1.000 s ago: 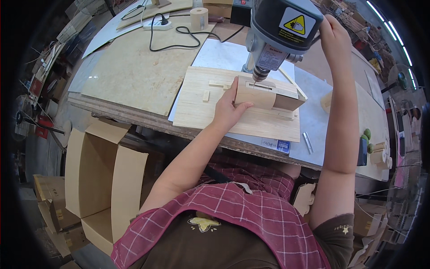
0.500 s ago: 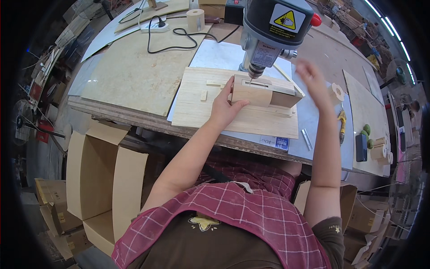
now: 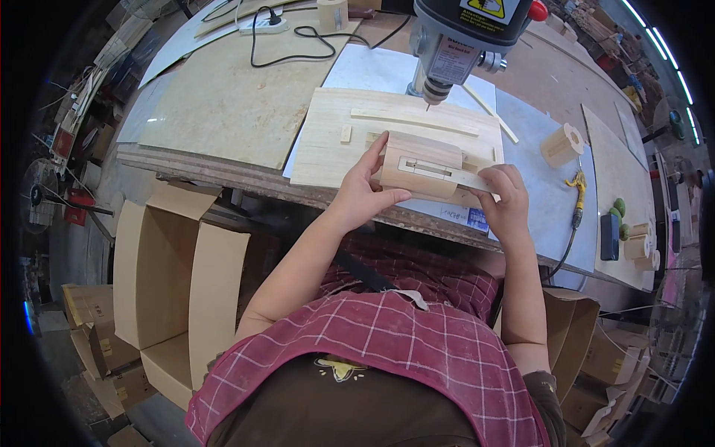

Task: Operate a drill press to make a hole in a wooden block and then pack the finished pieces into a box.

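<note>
Both my hands hold a pale wooden block (image 3: 421, 143) with a curved face, near the table's front edge. A thin slotted strip (image 3: 463, 177) lies along the block's top. My left hand (image 3: 357, 190) is closed round the block's left end, thumb in front and fingers behind. My right hand (image 3: 508, 197) pinches the strip's right end; the fingertips are partly hidden. Beyond the block stands a drill press (image 3: 465, 45), its thin bit (image 3: 428, 108) hanging above the board and apart from the block.
Under the block lies a wide wooden board (image 3: 320, 141) with a long wooden strip (image 3: 413, 122) and a small wood piece (image 3: 346, 134). To the right are a holed wooden cylinder (image 3: 562, 145) and a yellow air gun (image 3: 578, 186). An open cardboard box (image 3: 216, 305) stands below left.
The block has come away from under the drill bit, toward me, and turned. My right hand has dropped from beside the drill press onto the strip's end.
</note>
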Tool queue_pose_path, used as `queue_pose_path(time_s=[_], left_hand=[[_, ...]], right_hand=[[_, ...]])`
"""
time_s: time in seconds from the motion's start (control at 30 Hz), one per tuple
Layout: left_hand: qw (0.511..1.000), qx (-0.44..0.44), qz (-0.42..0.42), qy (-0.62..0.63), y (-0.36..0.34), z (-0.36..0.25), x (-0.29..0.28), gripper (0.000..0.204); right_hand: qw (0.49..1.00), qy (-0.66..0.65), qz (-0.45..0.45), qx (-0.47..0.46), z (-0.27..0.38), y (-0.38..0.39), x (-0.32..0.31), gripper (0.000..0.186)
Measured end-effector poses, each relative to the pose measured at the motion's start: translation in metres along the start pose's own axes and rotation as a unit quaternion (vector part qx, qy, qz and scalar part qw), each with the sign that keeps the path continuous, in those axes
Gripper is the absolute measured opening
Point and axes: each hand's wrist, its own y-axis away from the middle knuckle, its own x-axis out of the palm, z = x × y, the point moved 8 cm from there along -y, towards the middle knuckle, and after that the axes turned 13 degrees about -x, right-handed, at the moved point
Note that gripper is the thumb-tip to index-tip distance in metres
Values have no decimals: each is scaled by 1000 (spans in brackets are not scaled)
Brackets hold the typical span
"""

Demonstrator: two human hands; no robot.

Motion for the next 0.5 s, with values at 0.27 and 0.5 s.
queue_pose_path(time_s=[0.27, 0.5], left_hand=[[990, 47, -18, -135, 22, 5, -1, 94], [997, 64, -32, 3, 55, -19, -23, 90]], right_hand=[[1000, -17, 9, 15, 24, 16, -9, 28], [993, -37, 36, 104, 9, 43, -51, 27]])
